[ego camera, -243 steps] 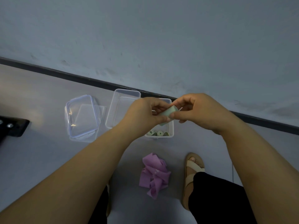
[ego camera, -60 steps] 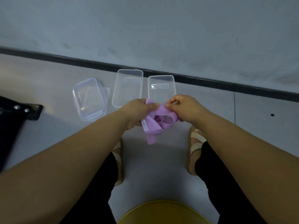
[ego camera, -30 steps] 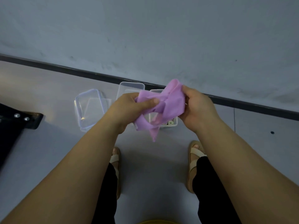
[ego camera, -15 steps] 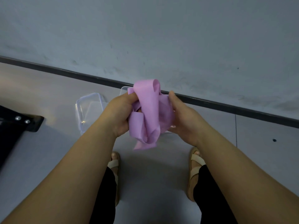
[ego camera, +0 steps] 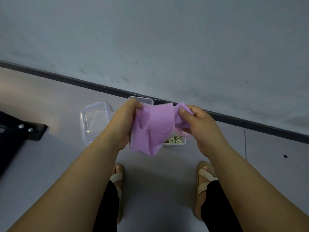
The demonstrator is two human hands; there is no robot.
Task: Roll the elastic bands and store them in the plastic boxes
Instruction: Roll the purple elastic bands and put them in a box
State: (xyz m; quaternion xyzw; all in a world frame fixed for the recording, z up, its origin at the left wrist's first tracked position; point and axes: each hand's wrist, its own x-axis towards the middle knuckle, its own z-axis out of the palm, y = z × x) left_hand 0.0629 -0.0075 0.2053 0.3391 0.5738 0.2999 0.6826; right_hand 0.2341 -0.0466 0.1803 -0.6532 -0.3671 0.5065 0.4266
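Note:
A crumpled purple elastic band hangs in the air between both hands, above the floor. My left hand grips its left side, fingers curled over the top edge. My right hand pinches its right end between thumb and fingers. Behind the band, two clear plastic boxes stand on the floor by the wall: the left box shows only its far rim, and the right box shows its near corner with pale green rolled bands inside.
Clear lids lie stacked on the floor left of the boxes. A black object with two screws sits at the far left. My two sandalled feet stand below the hands. A dark skirting strip runs along the wall.
The band was lifted off the floor earlier. In the last half second my hands have moved apart sideways, spreading the bunched band wider between them.

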